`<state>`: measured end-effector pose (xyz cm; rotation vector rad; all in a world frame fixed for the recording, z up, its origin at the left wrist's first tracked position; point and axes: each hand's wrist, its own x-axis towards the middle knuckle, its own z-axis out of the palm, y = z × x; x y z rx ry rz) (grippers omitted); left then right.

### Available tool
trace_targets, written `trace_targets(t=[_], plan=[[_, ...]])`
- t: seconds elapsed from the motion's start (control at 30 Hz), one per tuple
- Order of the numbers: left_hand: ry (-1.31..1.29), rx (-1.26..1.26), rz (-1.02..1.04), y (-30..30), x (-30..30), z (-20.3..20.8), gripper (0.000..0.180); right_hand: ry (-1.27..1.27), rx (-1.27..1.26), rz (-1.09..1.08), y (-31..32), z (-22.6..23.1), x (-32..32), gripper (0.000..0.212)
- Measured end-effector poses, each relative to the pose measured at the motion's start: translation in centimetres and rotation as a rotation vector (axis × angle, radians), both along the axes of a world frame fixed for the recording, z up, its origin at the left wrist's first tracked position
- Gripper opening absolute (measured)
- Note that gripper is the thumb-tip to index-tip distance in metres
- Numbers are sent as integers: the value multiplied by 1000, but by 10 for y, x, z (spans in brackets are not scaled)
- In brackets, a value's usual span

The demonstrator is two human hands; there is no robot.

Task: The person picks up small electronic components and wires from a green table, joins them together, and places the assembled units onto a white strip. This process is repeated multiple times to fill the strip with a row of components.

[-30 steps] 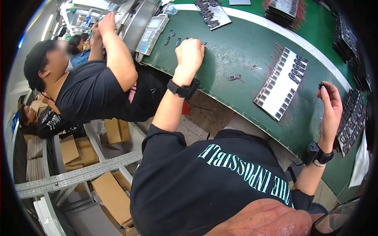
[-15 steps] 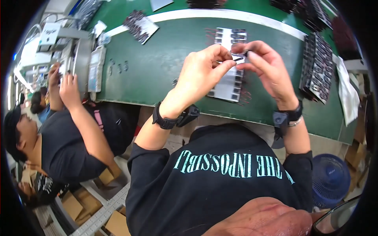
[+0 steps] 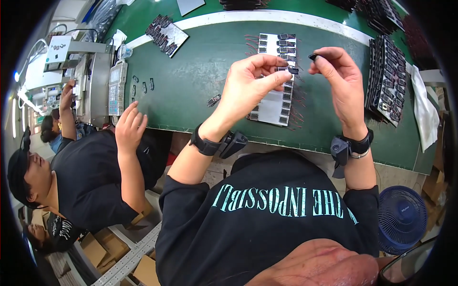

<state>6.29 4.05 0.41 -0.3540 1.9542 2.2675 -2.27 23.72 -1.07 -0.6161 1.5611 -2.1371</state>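
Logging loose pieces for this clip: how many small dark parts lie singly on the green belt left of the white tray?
4: three small dark parts in a row beside the grey machine, one nearer the white tray. Hands may hide others.

Small black component pinched at right fingertips, another small dark part at left fingers, above white tray of rows

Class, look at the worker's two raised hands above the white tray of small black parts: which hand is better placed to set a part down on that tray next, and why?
Probably the left hand: it hovers directly over the white tray, with a small black part at its fingertips. The right hand pinches another black part but is raised just beyond the tray's right edge.
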Motion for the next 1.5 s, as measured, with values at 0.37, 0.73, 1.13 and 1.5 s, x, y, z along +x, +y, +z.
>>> trace_targets(t=[0.37, 0.73, 1.13, 1.5], plan=[[289, -336, 145, 15, 4, -19, 30, -16, 150, -16, -11, -9, 10, 14], [288, -347, 126, 13, 3, -26, 28, 226, 320, -38, -7, -18, 4, 13], [352, -433, 66, 14, 6, -31, 26, -109, 129, 178, -3, -17, -2, 16], [243, -297, 63, 20, 9, -18, 18, 165, 264, 184, -4, -13, 5, 27]])
